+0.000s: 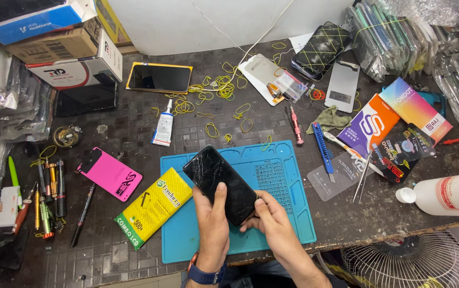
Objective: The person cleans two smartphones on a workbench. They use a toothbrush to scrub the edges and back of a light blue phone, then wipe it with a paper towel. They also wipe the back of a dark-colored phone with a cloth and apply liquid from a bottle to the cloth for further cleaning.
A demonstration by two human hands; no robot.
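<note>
Both hands hold a black smartphone with a cracked screen (220, 184) above the blue repair mat (288, 176). The left hand (212, 218) grasps it from below, its thumb pressed on the glass. The right hand (271, 218) pinches the phone's lower corner with its fingertips. At nine o'clock from the phone lies a yellow parts packet (152, 207), with a pink card (110, 173) beyond. A white glue tube (163, 126) lies at eleven o'clock, and a blue utility knife (322, 145) at two o'clock.
</note>
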